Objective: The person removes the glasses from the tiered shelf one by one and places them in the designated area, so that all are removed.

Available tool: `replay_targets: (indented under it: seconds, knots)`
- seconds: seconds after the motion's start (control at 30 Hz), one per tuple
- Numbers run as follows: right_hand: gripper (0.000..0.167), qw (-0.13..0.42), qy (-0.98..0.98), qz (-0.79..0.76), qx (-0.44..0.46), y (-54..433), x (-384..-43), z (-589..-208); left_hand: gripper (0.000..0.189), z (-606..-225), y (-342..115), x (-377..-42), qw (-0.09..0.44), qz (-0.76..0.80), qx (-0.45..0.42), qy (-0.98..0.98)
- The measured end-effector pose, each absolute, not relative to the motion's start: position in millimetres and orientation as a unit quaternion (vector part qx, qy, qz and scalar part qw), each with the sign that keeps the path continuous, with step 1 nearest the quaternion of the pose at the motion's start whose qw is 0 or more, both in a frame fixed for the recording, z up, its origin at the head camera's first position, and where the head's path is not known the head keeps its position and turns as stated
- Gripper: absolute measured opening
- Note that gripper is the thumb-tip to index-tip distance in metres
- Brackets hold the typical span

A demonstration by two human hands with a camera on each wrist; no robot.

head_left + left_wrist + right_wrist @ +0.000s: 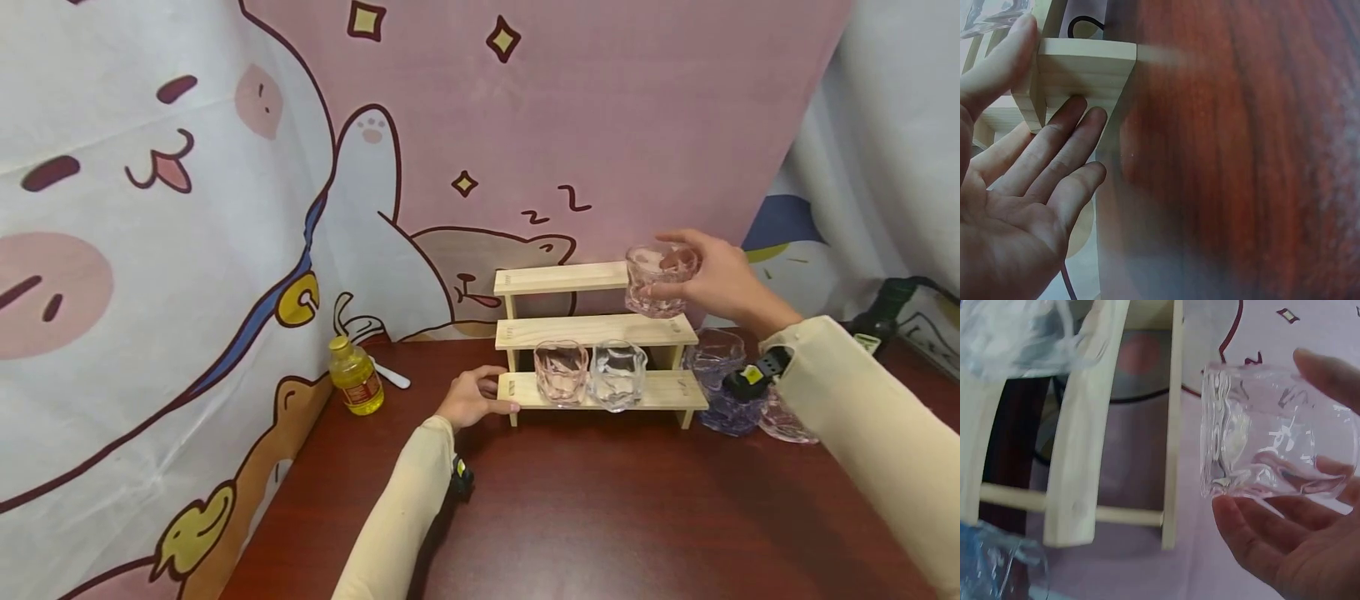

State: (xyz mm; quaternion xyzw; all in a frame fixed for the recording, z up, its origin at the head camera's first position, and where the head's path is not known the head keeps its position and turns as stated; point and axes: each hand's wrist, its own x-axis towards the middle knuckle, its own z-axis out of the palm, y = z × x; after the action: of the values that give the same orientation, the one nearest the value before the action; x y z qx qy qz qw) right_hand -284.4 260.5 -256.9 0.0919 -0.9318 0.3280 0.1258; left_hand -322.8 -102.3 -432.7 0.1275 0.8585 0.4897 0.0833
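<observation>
A pink-tinted drinking glass (658,279) with wavy sides is in my right hand (716,279), at the right end of the top tier of a three-tier wooden rack (592,332). The right wrist view shows thumb and fingers around this glass (1272,431), its base towards the rack and a gap between them. My left hand (472,397) holds the left end of the lowest tier; in the left wrist view the thumb lies on one side of the wood (1085,62) and fingers on the other. On the lowest tier stand a pink glass (561,375) and a clear glass (618,377).
Right of the rack, bluish-purple glasses (727,408) appear stacked, beside another pink glass (783,421) partly hidden by the right sleeve. A dark green bottle (885,308) stands farther back. At left are a yellow bottle (356,379) and a white handle (393,375) on the reddish-brown table (600,508).
</observation>
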Motion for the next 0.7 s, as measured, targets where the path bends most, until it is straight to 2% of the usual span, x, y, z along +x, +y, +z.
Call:
replay_targets:
  seconds: [0.3, 0.7]
  knots:
    - [0.09, 0.115, -0.93, 0.337, 0.09, 292.1, -275.3, -270.6, 0.076, -432.0, -101.6, -320.7, 0.092, 0.496, 0.126, 0.854]
    - [0.09, 0.132, -0.939, 0.31, 0.071, 326.2, -268.4, -280.0, 0.075, -430.5, -102.1, -320.5, 0.087, 0.495, 0.123, 0.856]
